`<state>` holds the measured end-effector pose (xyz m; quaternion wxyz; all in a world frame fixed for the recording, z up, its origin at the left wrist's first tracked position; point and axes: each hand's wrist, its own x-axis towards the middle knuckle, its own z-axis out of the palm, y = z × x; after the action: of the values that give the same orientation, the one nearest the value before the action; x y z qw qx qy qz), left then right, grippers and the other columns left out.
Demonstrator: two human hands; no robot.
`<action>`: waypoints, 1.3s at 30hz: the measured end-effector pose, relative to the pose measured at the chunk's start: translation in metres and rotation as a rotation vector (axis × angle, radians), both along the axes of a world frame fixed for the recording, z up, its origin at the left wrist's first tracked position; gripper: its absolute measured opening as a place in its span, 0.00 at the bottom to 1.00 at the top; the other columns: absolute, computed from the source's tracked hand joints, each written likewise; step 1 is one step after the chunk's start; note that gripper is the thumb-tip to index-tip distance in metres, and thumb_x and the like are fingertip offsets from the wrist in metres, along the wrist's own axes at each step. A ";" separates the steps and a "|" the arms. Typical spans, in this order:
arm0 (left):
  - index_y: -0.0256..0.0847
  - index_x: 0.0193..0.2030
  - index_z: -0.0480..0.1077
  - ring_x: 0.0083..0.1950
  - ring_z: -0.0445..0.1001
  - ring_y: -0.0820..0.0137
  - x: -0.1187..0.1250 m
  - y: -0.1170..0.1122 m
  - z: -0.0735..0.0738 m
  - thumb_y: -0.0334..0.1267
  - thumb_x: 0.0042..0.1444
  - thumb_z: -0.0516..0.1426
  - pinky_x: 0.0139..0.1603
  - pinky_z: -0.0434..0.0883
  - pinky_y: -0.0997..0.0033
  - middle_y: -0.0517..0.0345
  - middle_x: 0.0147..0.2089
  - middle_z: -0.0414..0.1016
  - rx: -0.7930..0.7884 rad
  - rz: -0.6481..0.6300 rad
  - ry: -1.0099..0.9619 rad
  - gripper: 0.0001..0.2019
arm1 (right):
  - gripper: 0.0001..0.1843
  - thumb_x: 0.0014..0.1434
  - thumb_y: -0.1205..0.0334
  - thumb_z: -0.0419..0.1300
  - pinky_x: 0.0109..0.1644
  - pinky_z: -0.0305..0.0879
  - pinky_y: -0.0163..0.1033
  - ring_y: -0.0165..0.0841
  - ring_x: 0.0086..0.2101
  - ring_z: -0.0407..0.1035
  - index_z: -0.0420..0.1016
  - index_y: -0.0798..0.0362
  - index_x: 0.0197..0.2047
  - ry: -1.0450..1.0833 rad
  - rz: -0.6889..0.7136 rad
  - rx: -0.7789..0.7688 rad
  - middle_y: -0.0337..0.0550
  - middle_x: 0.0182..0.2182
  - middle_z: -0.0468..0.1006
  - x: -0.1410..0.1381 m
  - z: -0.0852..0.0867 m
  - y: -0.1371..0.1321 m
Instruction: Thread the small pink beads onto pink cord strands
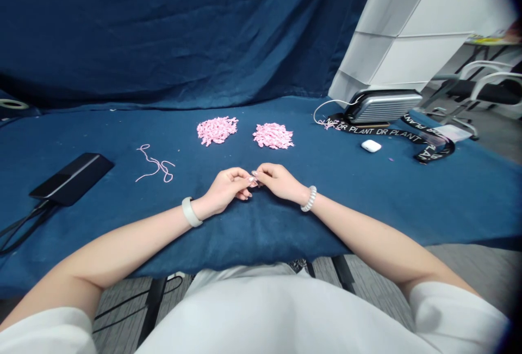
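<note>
My left hand and my right hand meet fingertip to fingertip over the blue cloth, near the table's front edge. Both pinch something tiny between them that I cannot make out. Beyond the hands lie two heaps of small pink pieces, the left pink pile and the right pink pile. A loose pink string lies curled to the left of my hands. A pale band sits on my left wrist and a bead bracelet on my right.
A black phone with cables lies at the left. At the back right stand a silver case, a black lettered lanyard and a white earbud case. A blue cloth covers the table and backdrop.
</note>
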<state>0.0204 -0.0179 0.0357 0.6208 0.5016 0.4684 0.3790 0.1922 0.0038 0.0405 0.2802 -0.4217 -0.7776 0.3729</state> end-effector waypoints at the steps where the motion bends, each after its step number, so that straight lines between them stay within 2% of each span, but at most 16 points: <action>1: 0.33 0.33 0.66 0.22 0.69 0.81 0.000 0.001 0.000 0.42 0.44 0.61 0.23 0.69 0.81 0.55 0.33 0.73 -0.017 0.006 -0.014 0.14 | 0.19 0.60 0.54 0.48 0.32 0.53 0.29 0.22 0.26 0.58 0.65 0.60 0.25 -0.014 -0.031 0.073 0.39 0.24 0.68 -0.001 0.000 -0.001; 4: 0.34 0.33 0.65 0.22 0.69 0.82 0.000 0.001 0.003 0.41 0.43 0.62 0.23 0.69 0.82 0.56 0.34 0.73 -0.061 0.022 -0.052 0.14 | 0.16 0.60 0.59 0.49 0.35 0.54 0.29 0.22 0.28 0.59 0.65 0.59 0.25 -0.011 -0.072 0.284 0.39 0.26 0.67 -0.003 0.000 -0.005; 9: 0.33 0.32 0.66 0.23 0.68 0.82 0.001 0.001 0.004 0.39 0.43 0.62 0.22 0.68 0.84 0.57 0.31 0.72 -0.083 0.050 -0.056 0.13 | 0.13 0.62 0.63 0.47 0.39 0.57 0.31 0.25 0.32 0.61 0.65 0.58 0.28 -0.022 -0.023 0.542 0.43 0.29 0.67 -0.004 -0.003 -0.008; 14: 0.33 0.31 0.66 0.23 0.67 0.83 0.001 0.002 0.004 0.39 0.42 0.62 0.22 0.66 0.85 0.58 0.28 0.71 -0.092 0.084 -0.061 0.13 | 0.15 0.63 0.62 0.44 0.41 0.58 0.35 0.29 0.35 0.59 0.67 0.58 0.31 -0.197 0.062 0.787 0.47 0.31 0.68 -0.002 -0.006 -0.006; 17: 0.33 0.29 0.66 0.23 0.66 0.84 0.001 0.002 0.004 0.39 0.42 0.62 0.21 0.63 0.86 0.59 0.27 0.71 -0.071 0.087 -0.085 0.12 | 0.16 0.63 0.61 0.43 0.41 0.57 0.36 0.30 0.35 0.59 0.68 0.58 0.32 -0.288 0.104 0.851 0.48 0.32 0.68 -0.001 -0.007 -0.006; 21: 0.33 0.28 0.65 0.21 0.62 0.85 0.001 0.003 0.001 0.37 0.41 0.61 0.20 0.60 0.86 0.62 0.23 0.68 -0.029 0.100 -0.065 0.11 | 0.14 0.62 0.60 0.46 0.42 0.57 0.37 0.29 0.35 0.60 0.70 0.56 0.35 -0.220 0.153 0.815 0.47 0.34 0.69 0.002 -0.005 -0.008; 26: 0.33 0.27 0.65 0.20 0.60 0.85 0.000 0.003 -0.002 0.40 0.41 0.62 0.19 0.59 0.85 0.62 0.23 0.67 0.009 0.098 -0.006 0.13 | 0.10 0.59 0.61 0.51 0.41 0.60 0.33 0.26 0.34 0.63 0.71 0.57 0.33 0.033 0.110 0.576 0.44 0.32 0.70 0.007 0.001 -0.008; 31: 0.33 0.27 0.65 0.21 0.61 0.84 0.000 0.002 -0.001 0.40 0.41 0.62 0.19 0.59 0.84 0.61 0.25 0.69 0.032 0.075 0.015 0.12 | 0.09 0.57 0.63 0.54 0.39 0.60 0.32 0.25 0.33 0.65 0.73 0.57 0.31 0.032 0.072 0.407 0.42 0.30 0.72 0.009 0.003 -0.003; 35: 0.33 0.27 0.66 0.21 0.62 0.84 0.001 0.001 -0.001 0.41 0.41 0.62 0.20 0.60 0.84 0.62 0.23 0.68 0.051 0.076 0.031 0.13 | 0.10 0.57 0.62 0.54 0.39 0.60 0.32 0.25 0.32 0.65 0.74 0.57 0.32 0.019 0.104 0.366 0.43 0.31 0.73 0.009 0.002 -0.002; 39: 0.34 0.27 0.66 0.21 0.62 0.84 0.001 0.001 -0.002 0.41 0.42 0.62 0.20 0.60 0.84 0.62 0.23 0.68 0.057 0.072 0.042 0.13 | 0.11 0.57 0.61 0.53 0.39 0.61 0.33 0.25 0.32 0.65 0.74 0.57 0.32 0.010 0.127 0.397 0.43 0.31 0.73 0.010 0.003 -0.003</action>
<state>0.0219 -0.0168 0.0334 0.5823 0.5097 0.4881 0.4036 0.2023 0.0007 0.0431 0.3378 -0.3066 -0.8593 0.2312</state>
